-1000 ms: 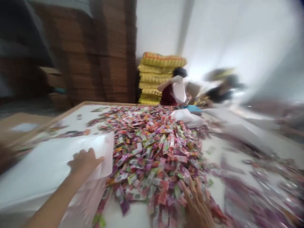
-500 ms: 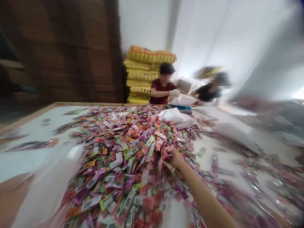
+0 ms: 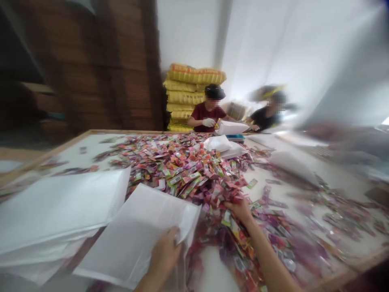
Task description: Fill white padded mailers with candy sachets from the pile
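The left hand [image 3: 165, 253] grips a white bag [image 3: 139, 227] in closed fingers, just beside the sachet pile [image 3: 188, 170]; the right hand [image 3: 241, 210] clutches 1 bunch of sachets [image 3: 225, 196] (blurred) at that pile's near edge.

Two arms come up from the bottom edge of the frame — the left hand [image 3: 164, 253] at lower centre, the right hand [image 3: 241, 211] a little higher and further right. Both are bare: ungloved fingers, uncovered wrists, forearms uncovered down to the frame's edge — slim and slightly blurred.
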Tool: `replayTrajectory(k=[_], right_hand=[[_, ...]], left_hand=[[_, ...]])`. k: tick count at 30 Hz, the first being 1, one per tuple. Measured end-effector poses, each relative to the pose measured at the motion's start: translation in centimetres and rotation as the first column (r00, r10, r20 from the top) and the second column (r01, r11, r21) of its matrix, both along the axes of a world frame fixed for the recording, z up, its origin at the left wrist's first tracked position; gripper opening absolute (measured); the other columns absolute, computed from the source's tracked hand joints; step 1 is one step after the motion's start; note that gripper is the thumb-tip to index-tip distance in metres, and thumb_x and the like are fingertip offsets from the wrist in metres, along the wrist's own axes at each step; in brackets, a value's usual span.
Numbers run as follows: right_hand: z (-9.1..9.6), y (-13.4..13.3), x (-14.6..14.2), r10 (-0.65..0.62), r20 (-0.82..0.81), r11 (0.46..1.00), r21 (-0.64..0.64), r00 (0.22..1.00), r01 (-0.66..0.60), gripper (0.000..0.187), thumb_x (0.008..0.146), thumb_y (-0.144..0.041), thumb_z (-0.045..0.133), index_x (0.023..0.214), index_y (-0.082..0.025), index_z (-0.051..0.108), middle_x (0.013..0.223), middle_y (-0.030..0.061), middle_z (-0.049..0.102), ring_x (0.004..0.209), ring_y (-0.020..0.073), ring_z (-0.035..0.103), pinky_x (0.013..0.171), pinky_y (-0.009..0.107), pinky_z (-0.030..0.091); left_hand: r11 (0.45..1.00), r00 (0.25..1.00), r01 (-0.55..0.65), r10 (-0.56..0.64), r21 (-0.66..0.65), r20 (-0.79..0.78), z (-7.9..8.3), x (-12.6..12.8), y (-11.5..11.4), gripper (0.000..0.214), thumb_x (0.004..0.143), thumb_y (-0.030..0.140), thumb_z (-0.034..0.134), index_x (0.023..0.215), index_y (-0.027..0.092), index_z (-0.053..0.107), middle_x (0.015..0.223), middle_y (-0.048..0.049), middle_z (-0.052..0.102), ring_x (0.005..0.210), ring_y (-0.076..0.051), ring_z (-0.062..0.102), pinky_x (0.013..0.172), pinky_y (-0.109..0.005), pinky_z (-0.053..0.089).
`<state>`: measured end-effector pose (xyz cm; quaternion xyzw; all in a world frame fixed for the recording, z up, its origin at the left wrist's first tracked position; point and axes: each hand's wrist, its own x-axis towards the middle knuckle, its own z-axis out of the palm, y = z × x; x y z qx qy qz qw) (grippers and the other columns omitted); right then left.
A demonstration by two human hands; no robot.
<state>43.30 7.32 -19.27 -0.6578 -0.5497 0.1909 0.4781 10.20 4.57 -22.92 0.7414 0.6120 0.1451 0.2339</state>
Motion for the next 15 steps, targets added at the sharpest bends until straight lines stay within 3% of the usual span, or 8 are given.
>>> replayTrajectory(k=[4,7,11,15], right_hand=[[4.9,-2.5,-3.5,0.087,-0.253,0.992,0.106,0.963,-0.062,0.02,0.071,-0.036,0.071,0.079,-0.019,0.067,0.084,0.004,0.073,0.076,0.0226,0.066,0.073,0.035,0.055],[6.2,-3.4,-9.1,0.237,-0.243,0.969,0.124,0.941,-0.212,0.033,0.07,-0.029,0.072,0.101,-0.021,0.069,0.093,0.0021,0.073,0.081,0.0217,0.067,0.079,0.035,0.055],[3.4,-4.7,-13.7,0.293,0.079,0.955,0.028,0.953,-0.296,0.07,0.063,-0.022,0.074,0.131,-0.026,0.058,0.112,0.0047,0.07,0.098,0.0255,0.066,0.087,0.037,0.053],[0.3,-6.6,-11.4,0.253,0.403,0.967,-0.138,0.88,-0.214,0.073,0.063,-0.024,0.076,0.133,-0.029,0.058,0.115,0.0096,0.068,0.1,0.0311,0.066,0.084,0.04,0.053]], left_hand=[[0.994,0.997,-0.046,0.052,0.104,-0.054,-1.1,2.5,-0.6,0.027,0.08,0.025,0.054,0.106,0.02,0.058,0.101,-0.0088,0.067,0.095,-0.025,0.064,0.078,-0.032,0.043],[0.99,0.992,-0.099,0.092,0.096,0.082,-0.8,3.0,0.0,0.028,0.079,0.033,0.06,0.104,0.019,0.061,0.098,-0.0117,0.069,0.094,-0.028,0.065,0.08,-0.036,0.044],[0.98,0.937,-0.2,0.186,0.018,0.297,-0.1,1.3,2.0,0.027,0.075,0.035,0.065,0.096,0.019,0.069,0.092,-0.0125,0.073,0.088,-0.029,0.066,0.077,-0.036,0.046],[0.972,0.908,-0.233,0.219,-0.003,0.356,0.2,-1.6,3.1,0.021,0.078,0.031,0.055,0.082,0.017,0.071,0.074,-0.0057,0.071,0.073,-0.023,0.065,0.067,-0.029,0.044]])
